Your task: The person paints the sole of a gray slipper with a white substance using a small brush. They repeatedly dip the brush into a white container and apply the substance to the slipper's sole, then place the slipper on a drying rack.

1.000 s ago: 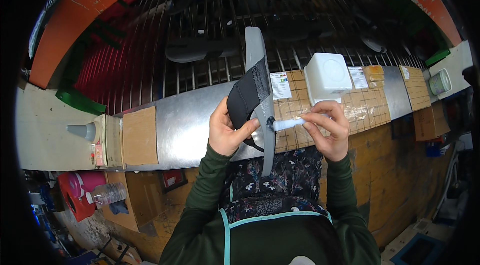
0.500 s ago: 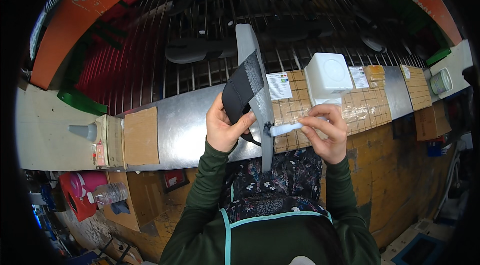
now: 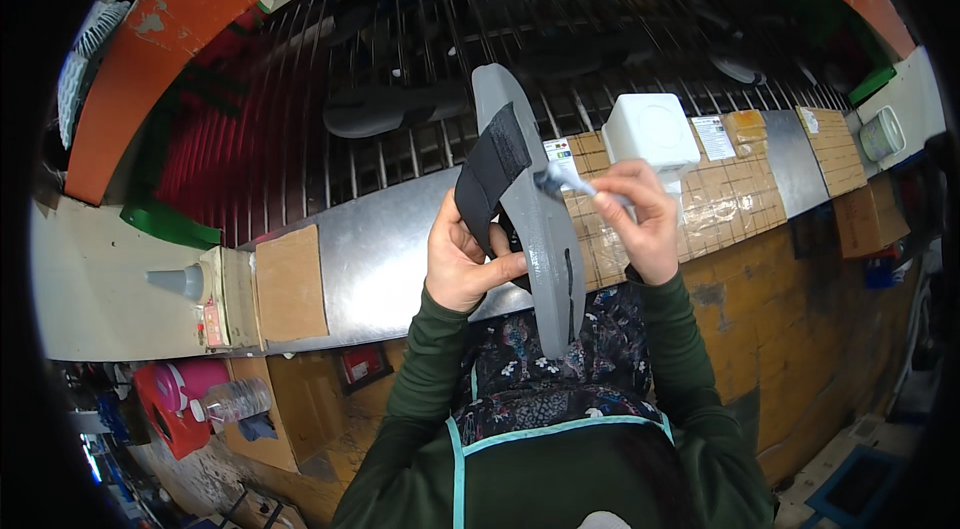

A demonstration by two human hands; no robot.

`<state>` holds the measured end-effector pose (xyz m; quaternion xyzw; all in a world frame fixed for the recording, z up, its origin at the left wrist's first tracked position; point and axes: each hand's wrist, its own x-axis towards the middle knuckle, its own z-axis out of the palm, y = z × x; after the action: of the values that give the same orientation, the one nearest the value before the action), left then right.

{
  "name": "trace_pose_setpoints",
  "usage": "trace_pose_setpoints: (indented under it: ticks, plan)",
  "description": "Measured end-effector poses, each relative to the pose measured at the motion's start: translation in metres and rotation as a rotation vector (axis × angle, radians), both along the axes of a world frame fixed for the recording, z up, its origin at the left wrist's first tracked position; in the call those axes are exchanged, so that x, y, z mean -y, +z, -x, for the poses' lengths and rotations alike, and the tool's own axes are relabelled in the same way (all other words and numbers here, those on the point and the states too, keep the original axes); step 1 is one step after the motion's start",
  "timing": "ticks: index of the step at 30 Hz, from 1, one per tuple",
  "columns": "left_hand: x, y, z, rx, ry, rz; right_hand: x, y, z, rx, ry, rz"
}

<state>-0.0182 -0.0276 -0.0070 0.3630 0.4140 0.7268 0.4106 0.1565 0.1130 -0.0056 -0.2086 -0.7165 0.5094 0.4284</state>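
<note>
My left hand (image 3: pixel 463 257) grips a sandal, fingers tucked behind its black strap (image 3: pixel 488 169) and thumb against the edge of its grey sole (image 3: pixel 548 239). The sandal stands nearly upright, its lower end above my lap. A dark slot runs along the sole's lower part. In my right hand (image 3: pixel 640 219), thumb and fingers pinch the pale handle of a small brush (image 3: pixel 572 185). Its dark bristle end is beside the sole's upper right edge, near the strap's end. The brush is blurred, so I cannot tell whether it touches the sole.
Beyond the metal worktop (image 3: pixel 380 249) stretches a rack of metal bars (image 3: pixel 290 129) with dark sandals (image 3: pixel 390 109) lying on it. A white square container (image 3: pixel 652 134) stands on taped cardboard (image 3: pixel 725 194). Lower left are a clear bottle (image 3: pixel 235 399) and a cardboard box (image 3: pixel 290 409).
My right hand has lifted the brush from the sole's middle toward its upper part. The sandal has turned so more of the grey sole and its slot show.
</note>
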Motion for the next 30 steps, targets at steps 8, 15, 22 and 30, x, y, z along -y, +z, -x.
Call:
trace_pose_setpoints:
  ticks: [8, 15, 22, 30]
  plan:
    - [-0.004, -0.006, 0.001, 0.052, 0.097, -0.056, 0.006, -0.006, 0.002, -0.1, 0.189, 0.308]
    - [-0.001, -0.005, 0.007, -0.166, 0.375, 0.054, 0.041, -0.004, -0.027, 0.002, 0.166, 0.433]
    - [0.004, -0.006, 0.007, -0.309, 0.44, 0.136, 0.043, 0.003, -0.043, 0.144, 0.034, 0.232]
    - [0.007, -0.004, 0.002, -0.388, 0.446, 0.161, 0.034, 0.008, -0.03, 0.247, -0.05, -0.027]
